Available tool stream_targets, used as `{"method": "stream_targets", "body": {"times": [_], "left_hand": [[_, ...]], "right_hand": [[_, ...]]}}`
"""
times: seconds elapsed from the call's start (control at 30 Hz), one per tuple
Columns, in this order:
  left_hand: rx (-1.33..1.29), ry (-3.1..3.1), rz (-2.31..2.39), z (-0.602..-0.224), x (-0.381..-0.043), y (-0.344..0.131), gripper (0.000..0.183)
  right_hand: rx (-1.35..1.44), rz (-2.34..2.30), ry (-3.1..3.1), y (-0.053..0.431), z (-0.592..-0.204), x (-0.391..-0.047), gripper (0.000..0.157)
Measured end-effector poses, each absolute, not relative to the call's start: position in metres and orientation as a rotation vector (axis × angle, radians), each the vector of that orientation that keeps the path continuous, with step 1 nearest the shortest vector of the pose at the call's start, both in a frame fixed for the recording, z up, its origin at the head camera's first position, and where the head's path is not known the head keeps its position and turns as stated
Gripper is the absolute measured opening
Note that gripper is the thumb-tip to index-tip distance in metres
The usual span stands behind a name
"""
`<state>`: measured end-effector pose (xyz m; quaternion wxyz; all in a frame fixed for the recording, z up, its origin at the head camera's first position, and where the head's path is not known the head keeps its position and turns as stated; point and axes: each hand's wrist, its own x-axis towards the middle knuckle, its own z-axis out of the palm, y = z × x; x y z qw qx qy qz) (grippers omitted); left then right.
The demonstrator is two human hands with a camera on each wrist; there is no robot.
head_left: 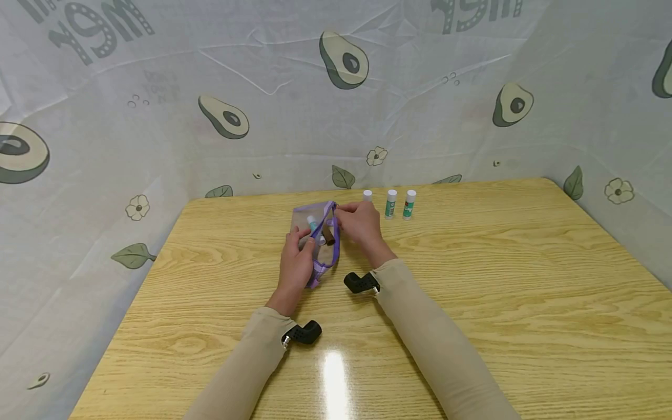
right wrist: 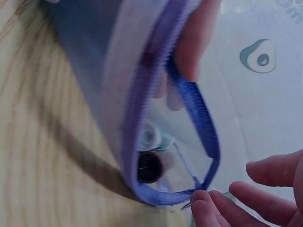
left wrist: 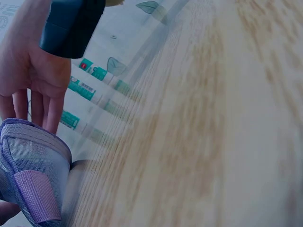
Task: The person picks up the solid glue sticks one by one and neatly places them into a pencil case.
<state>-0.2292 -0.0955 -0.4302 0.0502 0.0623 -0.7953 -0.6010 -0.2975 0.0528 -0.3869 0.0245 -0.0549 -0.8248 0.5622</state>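
Note:
A see-through mesh zip pouch point(head_left: 300, 214) with purple edging stands tilted on the table, its zipped mouth spread wide. My left hand point(head_left: 296, 262) grips its near left side, thumb at the mouth's edge. At the far end of the zip, my right hand point(head_left: 362, 224) pinches the corner; in the right wrist view its fingertips point(right wrist: 200, 196) are right at the purple zip tape point(right wrist: 163, 197). Inside the pouch lie a white-and-teal glue stick point(head_left: 312, 223) and a brown tube point(head_left: 328, 235) with a dark hollow end point(right wrist: 150, 167).
Beyond my right hand, upright glue sticks with white caps stand in a row: one partly hidden point(head_left: 367, 195), one in the middle point(head_left: 391, 205) and one at the right point(head_left: 409, 205). Behind the wooden table point(head_left: 499, 262) hangs an avocado-print cloth point(head_left: 294, 157).

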Motion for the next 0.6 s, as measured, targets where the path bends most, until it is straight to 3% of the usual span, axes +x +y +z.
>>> {"method": "stream_targets", "body": {"times": [0.33,0.6], "left_hand": [[0.207,-2.432,-1.859,-0.431,-0.228,-0.096,0.045],[0.195,-2.429,-1.887,-0.431,-0.228,-0.097,0.045]], "right_hand": [[0.080,1.811,-2.429,0.063,-0.365,-0.292,0.035],[0.127,1.860,-2.335,0.075,-0.348,-0.289,0.035]]}}
